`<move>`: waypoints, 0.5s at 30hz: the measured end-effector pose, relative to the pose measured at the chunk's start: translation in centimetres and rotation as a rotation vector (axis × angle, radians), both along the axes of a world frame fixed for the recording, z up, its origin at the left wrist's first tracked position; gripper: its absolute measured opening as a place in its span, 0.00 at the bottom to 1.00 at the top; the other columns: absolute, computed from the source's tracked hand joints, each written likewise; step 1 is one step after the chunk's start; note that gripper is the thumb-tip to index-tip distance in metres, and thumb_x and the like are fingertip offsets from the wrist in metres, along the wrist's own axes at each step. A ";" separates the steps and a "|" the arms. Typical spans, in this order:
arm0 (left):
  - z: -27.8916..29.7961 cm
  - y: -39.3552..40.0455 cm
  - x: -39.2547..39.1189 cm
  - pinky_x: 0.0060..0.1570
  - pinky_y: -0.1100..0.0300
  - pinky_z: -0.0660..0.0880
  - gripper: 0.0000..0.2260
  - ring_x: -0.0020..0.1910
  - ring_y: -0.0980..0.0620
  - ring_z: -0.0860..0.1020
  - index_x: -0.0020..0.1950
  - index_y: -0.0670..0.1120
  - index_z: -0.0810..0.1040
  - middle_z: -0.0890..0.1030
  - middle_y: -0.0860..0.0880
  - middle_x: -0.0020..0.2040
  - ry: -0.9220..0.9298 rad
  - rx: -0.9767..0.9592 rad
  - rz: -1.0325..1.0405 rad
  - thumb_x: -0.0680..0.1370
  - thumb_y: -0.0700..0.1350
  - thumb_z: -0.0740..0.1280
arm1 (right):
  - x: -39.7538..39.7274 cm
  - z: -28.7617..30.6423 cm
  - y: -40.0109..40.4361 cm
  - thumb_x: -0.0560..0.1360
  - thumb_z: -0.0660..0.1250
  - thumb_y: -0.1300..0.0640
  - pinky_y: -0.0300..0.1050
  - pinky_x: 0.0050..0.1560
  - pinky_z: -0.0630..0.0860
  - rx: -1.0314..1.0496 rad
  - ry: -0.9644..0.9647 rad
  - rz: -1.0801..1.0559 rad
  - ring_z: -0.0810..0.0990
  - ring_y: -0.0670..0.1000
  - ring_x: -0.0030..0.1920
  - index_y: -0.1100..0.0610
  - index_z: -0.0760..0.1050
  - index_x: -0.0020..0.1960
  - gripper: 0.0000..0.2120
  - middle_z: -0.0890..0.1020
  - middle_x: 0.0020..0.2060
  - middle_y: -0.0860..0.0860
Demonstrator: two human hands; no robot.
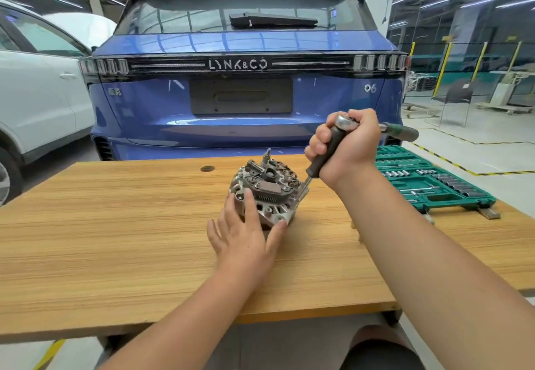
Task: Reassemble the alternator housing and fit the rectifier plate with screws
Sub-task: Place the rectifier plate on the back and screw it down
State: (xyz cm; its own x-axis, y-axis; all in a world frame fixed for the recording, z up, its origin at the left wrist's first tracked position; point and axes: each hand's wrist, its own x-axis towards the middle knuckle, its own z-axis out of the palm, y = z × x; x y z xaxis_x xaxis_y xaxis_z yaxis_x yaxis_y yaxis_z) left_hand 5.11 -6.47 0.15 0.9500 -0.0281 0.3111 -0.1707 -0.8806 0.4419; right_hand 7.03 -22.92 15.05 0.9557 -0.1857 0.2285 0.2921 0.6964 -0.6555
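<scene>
alternator (pixel 265 193) mid-table | left hand (pixel 244 232) flat, fingers straight, bracing near side | right hand (pixel 346 145) fisted round ratchet (pixel 327 149), bit on right bolt | risk: tilted shaft slipping off, rounding head, housing skidding left

One alternator (pixel 265 190); one ratchet (pixel 344 135); one socket case (pixel 428 178); two cars (pixel 249 80); two hands (pixel 243 233)

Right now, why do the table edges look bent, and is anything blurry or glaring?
Head view: the wide-angle lens bows the wooden table and stretches both forearms; ceiling lights streak as reflections across the blue car; the alternator and right hand look fairly sharp, shadows soft, the far workshop slightly smeared.
</scene>
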 end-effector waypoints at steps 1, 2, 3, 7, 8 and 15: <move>0.5 0.8 0.5 0.76 0.41 0.35 0.48 0.78 0.48 0.43 0.82 0.54 0.36 0.42 0.51 0.78 -0.061 0.028 -0.014 0.68 0.78 0.37 | 0.2 0.3 -0.6 0.76 0.54 0.50 0.40 0.29 0.61 0.019 -0.006 -0.034 0.62 0.51 0.24 0.56 0.69 0.31 0.18 0.68 0.24 0.52; 1.3 1.6 1.0 0.76 0.42 0.37 0.50 0.76 0.49 0.45 0.83 0.53 0.41 0.46 0.52 0.77 -0.140 0.063 -0.040 0.67 0.80 0.41 | 0.5 0.5 -1.2 0.76 0.54 0.50 0.40 0.29 0.61 0.040 -0.010 -0.065 0.62 0.51 0.24 0.56 0.68 0.31 0.17 0.68 0.25 0.53; 2.3 2.3 1.7 0.76 0.43 0.38 0.52 0.76 0.48 0.48 0.83 0.52 0.46 0.49 0.51 0.76 -0.229 0.106 -0.085 0.67 0.82 0.47 | 0.9 0.7 -1.6 0.76 0.54 0.51 0.40 0.29 0.60 0.064 -0.013 -0.089 0.62 0.51 0.24 0.56 0.68 0.32 0.17 0.68 0.25 0.53; 6.7 2.8 4.8 0.78 0.41 0.42 0.59 0.79 0.46 0.50 0.82 0.53 0.48 0.56 0.45 0.82 -0.376 0.409 -0.344 0.59 0.84 0.57 | 2.6 0.8 -2.8 0.76 0.53 0.50 0.40 0.29 0.60 0.155 -0.001 -0.096 0.62 0.51 0.24 0.56 0.68 0.32 0.17 0.69 0.25 0.53; 7.5 2.6 5.2 0.78 0.42 0.40 0.61 0.81 0.47 0.48 0.82 0.54 0.45 0.53 0.47 0.83 -0.322 0.485 -0.370 0.57 0.86 0.54 | 2.8 0.8 -2.8 0.76 0.53 0.50 0.40 0.29 0.60 0.170 -0.001 -0.091 0.62 0.51 0.24 0.56 0.68 0.32 0.17 0.69 0.25 0.52; 6.8 -0.5 5.9 0.74 0.48 0.59 0.58 0.79 0.52 0.51 0.77 0.53 0.65 0.65 0.56 0.77 -0.190 0.470 -0.179 0.55 0.86 0.48 | 5.9 1.8 -3.6 0.76 0.54 0.50 0.40 0.30 0.60 0.121 -0.029 -0.097 0.63 0.51 0.24 0.55 0.67 0.31 0.17 0.69 0.26 0.52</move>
State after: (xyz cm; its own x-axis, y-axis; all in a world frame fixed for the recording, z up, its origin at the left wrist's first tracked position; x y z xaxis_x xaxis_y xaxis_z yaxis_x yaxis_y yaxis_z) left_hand 10.97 -7.00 6.96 0.8457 -0.3621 0.3920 -0.3751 -0.9258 -0.0461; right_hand 12.94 -26.57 16.86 0.9252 -0.3049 0.2258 0.3794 0.7375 -0.5587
